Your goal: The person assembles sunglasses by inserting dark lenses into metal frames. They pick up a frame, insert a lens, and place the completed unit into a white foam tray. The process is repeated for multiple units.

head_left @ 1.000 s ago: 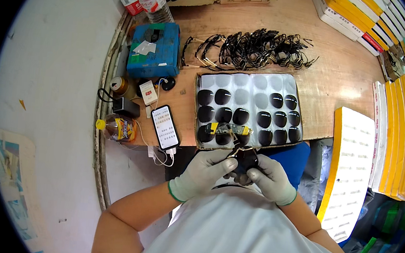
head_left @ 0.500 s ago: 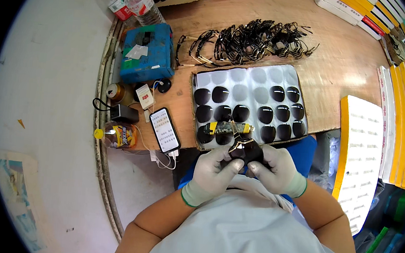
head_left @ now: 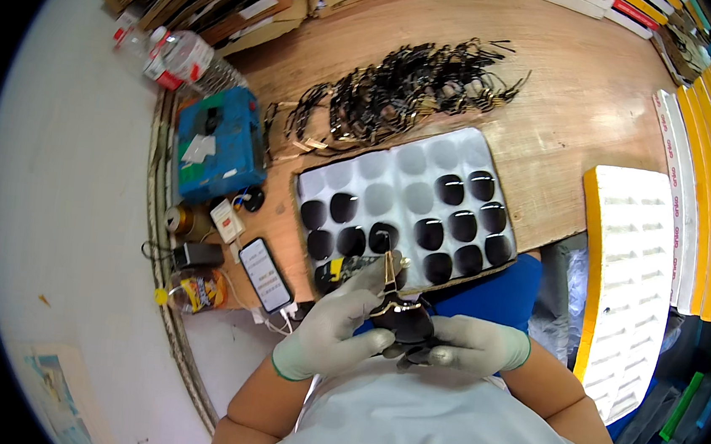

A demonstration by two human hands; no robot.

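Observation:
A pair of dark sunglasses [head_left: 403, 321] with gold trim is between my two gloved hands, close to my body, with a thin gold arm pointing away from me. My left hand [head_left: 339, 329] has its thumb on the near side of the sunglasses and its fingers reaching up along the gold arm. On the other side, my right hand [head_left: 478, 344] pinches the right end. Just beyond them lies a shallow tray [head_left: 499, 267] holding dark lenses [head_left: 429, 233] in rows on a pale liner. A yellow and black object [head_left: 339, 270] lies on its near left part, partly hidden by my left hand.
Beyond the tray is a heap of thin black and gold spectacle frames [head_left: 401, 91]. To the left are a blue box [head_left: 222, 144], a phone [head_left: 266, 275] with a cable, and bottles [head_left: 194, 60]. At right stand a slotted white foam tray [head_left: 627, 288] and stacked yellow-edged boxes [head_left: 709, 194].
The view has turned, so the table's things sit further left. My left fingers have moved forward along the sunglasses' gold arm. Both hands still hold the sunglasses.

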